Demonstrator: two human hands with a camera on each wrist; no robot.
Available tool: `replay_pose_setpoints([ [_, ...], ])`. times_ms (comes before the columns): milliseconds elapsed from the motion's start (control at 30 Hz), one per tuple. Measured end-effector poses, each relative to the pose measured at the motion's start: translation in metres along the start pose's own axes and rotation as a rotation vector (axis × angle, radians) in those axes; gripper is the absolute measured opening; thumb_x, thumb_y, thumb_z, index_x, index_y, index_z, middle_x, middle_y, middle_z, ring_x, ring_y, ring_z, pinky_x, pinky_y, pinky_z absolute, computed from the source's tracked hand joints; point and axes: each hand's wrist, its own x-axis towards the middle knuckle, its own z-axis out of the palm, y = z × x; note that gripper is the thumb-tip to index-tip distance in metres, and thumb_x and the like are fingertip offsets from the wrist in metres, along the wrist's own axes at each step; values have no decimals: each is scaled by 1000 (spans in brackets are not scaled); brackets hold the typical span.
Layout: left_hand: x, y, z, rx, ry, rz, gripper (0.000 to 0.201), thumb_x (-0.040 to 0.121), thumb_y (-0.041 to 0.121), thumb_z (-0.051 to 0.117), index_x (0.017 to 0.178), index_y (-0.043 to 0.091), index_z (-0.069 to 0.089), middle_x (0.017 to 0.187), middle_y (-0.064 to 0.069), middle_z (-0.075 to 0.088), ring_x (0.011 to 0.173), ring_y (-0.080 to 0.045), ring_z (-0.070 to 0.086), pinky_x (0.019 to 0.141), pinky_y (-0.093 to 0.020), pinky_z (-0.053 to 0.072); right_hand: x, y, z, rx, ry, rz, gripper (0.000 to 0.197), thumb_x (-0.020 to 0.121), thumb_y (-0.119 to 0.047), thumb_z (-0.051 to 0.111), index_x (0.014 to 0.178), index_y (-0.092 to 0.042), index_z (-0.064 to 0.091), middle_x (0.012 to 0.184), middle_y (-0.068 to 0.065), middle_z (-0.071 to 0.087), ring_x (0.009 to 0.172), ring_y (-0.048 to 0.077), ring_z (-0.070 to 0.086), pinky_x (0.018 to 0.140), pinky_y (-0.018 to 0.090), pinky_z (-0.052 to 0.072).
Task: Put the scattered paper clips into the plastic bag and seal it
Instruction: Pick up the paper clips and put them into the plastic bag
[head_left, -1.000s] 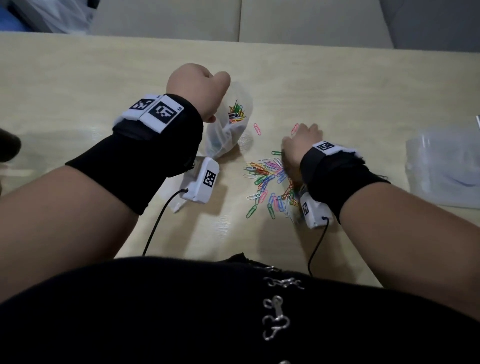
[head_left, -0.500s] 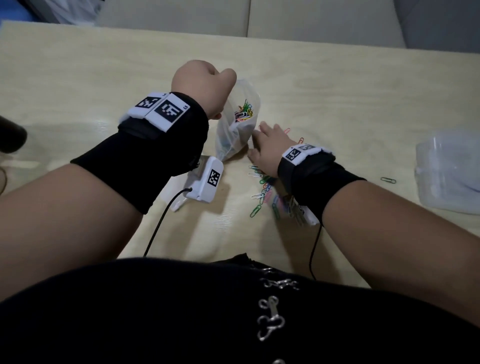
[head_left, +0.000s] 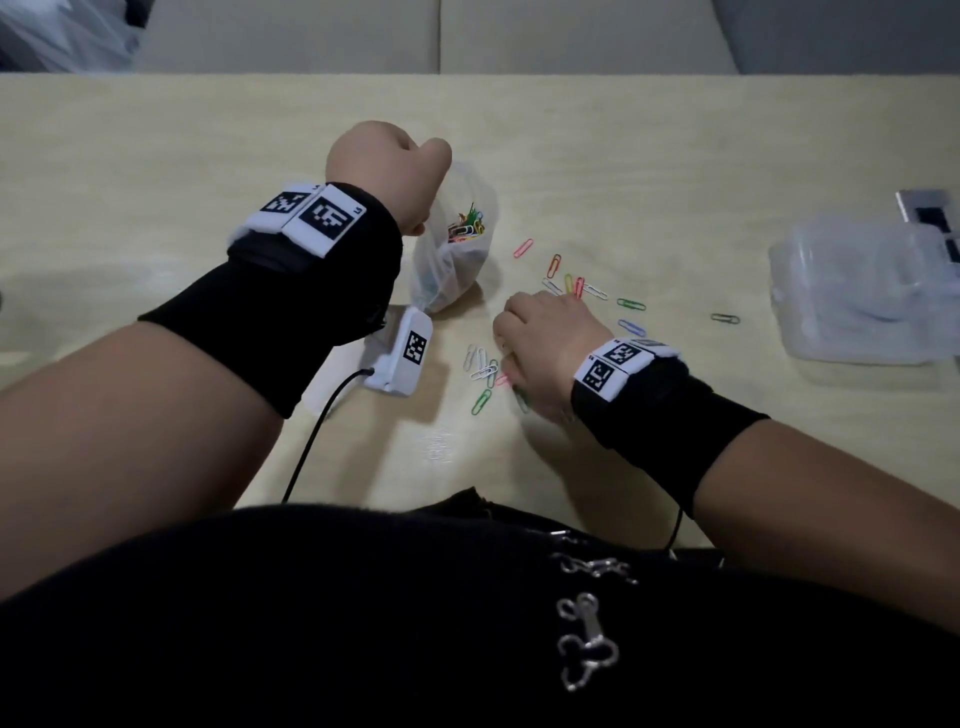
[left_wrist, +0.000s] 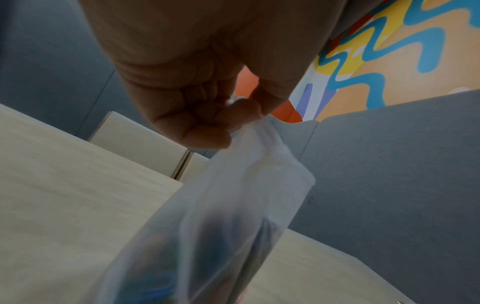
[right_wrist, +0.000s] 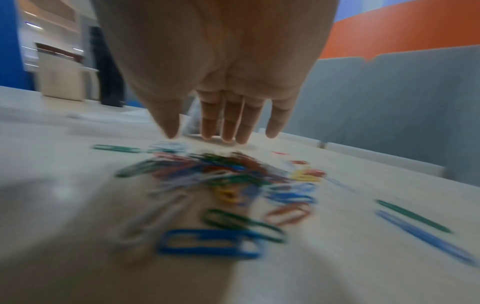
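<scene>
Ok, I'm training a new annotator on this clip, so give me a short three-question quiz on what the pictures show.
1. True or false: the left hand pinches the top edge of the plastic bag.
2. How are the fingers of the right hand held? A) curled into a fist B) straight, over the paper clips C) gripping the bag
3. Fill in: the bag already holds some ____.

Key: 1 true; 2 B; 3 paper clips.
</scene>
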Motion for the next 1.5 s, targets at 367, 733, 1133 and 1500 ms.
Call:
replay_pose_setpoints([
  [367, -15, -3, 1, 63, -42, 48, 23, 71, 26, 43, 61, 10, 55, 55, -10, 59, 58, -33, 66, 78, -49, 59, -19, 1, 9, 36, 5, -63, 22, 89, -22, 51, 110, -20, 57, 118, 4, 52, 113, 29, 49, 99, 40, 36],
  [733, -35, -2, 17, 158, -147, 84, 27, 75, 25, 43, 51, 13, 50, 32, 3, 53, 74, -34, 71, 78, -44, 59, -50, 4, 9, 349, -297, 811, 126, 46, -56, 88, 141, -15, 16, 136, 14, 23, 100, 39, 61, 86, 45, 45],
  [1133, -40, -5, 22, 185, -166, 126, 22, 80, 24, 44, 61, 14, 50, 75, -16, 73, 77, -32, 71, 81, -40, 57, -11, 20, 17, 416, -130, 473, 92, 59, -54, 77, 138, -39, 31, 140, 9, 21, 100, 37, 59, 92, 40, 51],
  [1500, -30, -6, 24, 93, -217, 110, 19, 77, 21, 49, 75, 7, 62, 58, -4, 65, 61, -26, 67, 78, -42, 60, -16, 38, 16, 230, 63, 442, 25, 93, -10, 49, 111, -9, 66, 109, 18, 59, 97, 38, 60, 76, 32, 45],
])
